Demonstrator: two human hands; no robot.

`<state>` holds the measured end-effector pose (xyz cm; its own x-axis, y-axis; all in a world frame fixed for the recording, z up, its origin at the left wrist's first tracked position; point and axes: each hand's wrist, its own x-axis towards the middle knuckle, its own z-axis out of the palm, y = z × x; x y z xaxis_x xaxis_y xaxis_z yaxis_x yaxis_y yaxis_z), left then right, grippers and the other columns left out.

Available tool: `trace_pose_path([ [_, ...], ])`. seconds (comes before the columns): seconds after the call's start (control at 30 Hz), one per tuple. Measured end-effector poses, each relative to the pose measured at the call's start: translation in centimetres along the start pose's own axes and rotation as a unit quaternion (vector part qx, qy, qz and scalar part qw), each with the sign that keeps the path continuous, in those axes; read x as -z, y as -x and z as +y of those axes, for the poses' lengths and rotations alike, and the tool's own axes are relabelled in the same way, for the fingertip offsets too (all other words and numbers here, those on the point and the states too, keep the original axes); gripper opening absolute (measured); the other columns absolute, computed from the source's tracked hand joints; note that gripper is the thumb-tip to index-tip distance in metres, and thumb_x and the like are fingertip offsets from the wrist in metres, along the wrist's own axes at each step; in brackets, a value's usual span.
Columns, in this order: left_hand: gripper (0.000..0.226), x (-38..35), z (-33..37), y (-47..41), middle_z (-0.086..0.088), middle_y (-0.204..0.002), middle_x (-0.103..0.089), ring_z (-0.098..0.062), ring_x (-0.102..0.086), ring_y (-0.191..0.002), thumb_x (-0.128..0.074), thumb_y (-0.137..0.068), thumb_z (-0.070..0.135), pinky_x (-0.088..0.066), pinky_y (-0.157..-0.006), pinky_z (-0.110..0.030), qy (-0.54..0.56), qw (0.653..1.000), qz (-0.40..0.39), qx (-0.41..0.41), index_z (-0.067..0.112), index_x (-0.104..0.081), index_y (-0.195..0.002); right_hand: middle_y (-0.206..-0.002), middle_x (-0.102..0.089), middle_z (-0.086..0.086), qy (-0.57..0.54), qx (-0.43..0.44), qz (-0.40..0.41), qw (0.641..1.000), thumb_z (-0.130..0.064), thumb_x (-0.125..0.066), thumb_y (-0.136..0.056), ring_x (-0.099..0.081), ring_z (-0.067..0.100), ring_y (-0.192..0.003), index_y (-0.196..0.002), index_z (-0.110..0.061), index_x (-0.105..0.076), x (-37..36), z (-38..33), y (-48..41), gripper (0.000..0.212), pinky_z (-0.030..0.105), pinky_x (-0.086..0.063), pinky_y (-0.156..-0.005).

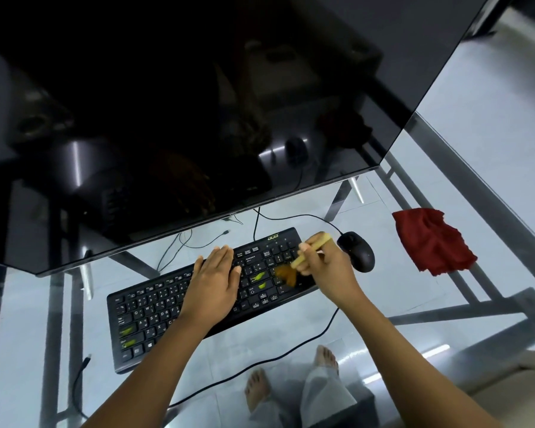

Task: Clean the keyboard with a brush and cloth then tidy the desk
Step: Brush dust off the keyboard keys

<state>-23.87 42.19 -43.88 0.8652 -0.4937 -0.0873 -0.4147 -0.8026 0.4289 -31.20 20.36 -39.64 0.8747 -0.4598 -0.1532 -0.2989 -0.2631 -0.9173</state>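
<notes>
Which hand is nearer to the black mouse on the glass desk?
The right. The right hand, holding the brush, is just beside the mouse, on its left in the picture. The left hand rests flat on the keyboard, farther from it.

You see a matt black plastic keyboard (198, 301) on a glossy glass desk (488, 168); crumpled red cloth (431, 242); glossy black monitor (198, 103).
</notes>
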Motion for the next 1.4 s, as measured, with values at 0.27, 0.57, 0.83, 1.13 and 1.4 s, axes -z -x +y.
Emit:
trace_pose_path([
  [0.27, 0.051, 0.0, -0.1, 0.1, -0.006, -0.154, -0.032, -0.018, -0.020, -0.146, -0.034, -0.102, 0.035, -0.005, -0.120, -0.038, 0.013, 1.000, -0.005, -0.004, 0.010, -0.033, -0.147, -0.076, -0.072, 0.003, 0.073, 0.050, -0.017, 0.996, -0.024, -0.056, -0.097, -0.069, 0.015, -0.069, -0.088, -0.019, -0.057, -1.4, -1.0, -1.3, 0.010, 0.033, -0.058, -0.070],
  [0.57, 0.076, -0.3, -0.6, 0.5, -0.004, -0.158, -0.023, -0.017, -0.008, -0.148, -0.007, -0.091, 0.056, 0.000, -0.120, -0.036, 0.000, 1.000, -0.016, -0.015, 0.013, -0.027, -0.150, -0.090, -0.070, 0.003, 0.068, 0.073, 0.039, 0.994, -0.011, -0.050, -0.098, -0.066, 0.001, -0.084, -0.094, -0.014, -0.056, -2.6, -1.5, -1.7, 0.007, 0.011, -0.049, -0.075],
  [0.83, 0.060, 1.1, -3.2, 3.8, -0.006, -0.155, -0.030, -0.012, -0.012, -0.146, -0.029, -0.096, 0.040, -0.005, -0.120, -0.039, 0.059, 0.988, 0.132, 0.051, 0.007, -0.035, -0.146, -0.099, -0.067, 0.002, 0.122, 0.170, -0.080, 0.975, -0.010, -0.053, -0.096, -0.065, 0.009, -0.092, -0.096, -0.013, -0.063, -6.4, -3.4, -0.3, 0.011, 0.021, -0.051, -0.084],
  [1.13, 0.050, 2.7, -9.2, 9.7, 0.001, -0.156, -0.027, -0.007, -0.014, -0.145, -0.038, -0.101, 0.027, -0.015, -0.120, -0.039, 0.211, 0.918, 0.249, 0.224, 0.014, -0.030, -0.149, -0.103, -0.060, -0.002, 0.188, 0.234, -0.155, 0.941, -0.011, -0.051, -0.097, -0.062, 0.006, -0.086, -0.098, -0.013, -0.067, -11.9, -5.5, 1.6, 0.016, 0.013, -0.047, -0.083],
  [1.4, 0.053, 2.0, -10.7, 12.2, 0.008, -0.154, -0.033, -0.002, -0.026, -0.141, -0.034, -0.100, 0.042, -0.020, -0.115, -0.024, 0.302, 0.886, 0.252, 0.244, 0.021, -0.031, -0.149, -0.100, -0.065, -0.003, 0.192, 0.227, -0.114, 0.948, -0.006, -0.053, -0.096, -0.063, -0.005, -0.091, -0.089, -0.014, -0.066, -13.2, -6.0, 1.8, 0.016, 0.010, -0.047, -0.084],
])
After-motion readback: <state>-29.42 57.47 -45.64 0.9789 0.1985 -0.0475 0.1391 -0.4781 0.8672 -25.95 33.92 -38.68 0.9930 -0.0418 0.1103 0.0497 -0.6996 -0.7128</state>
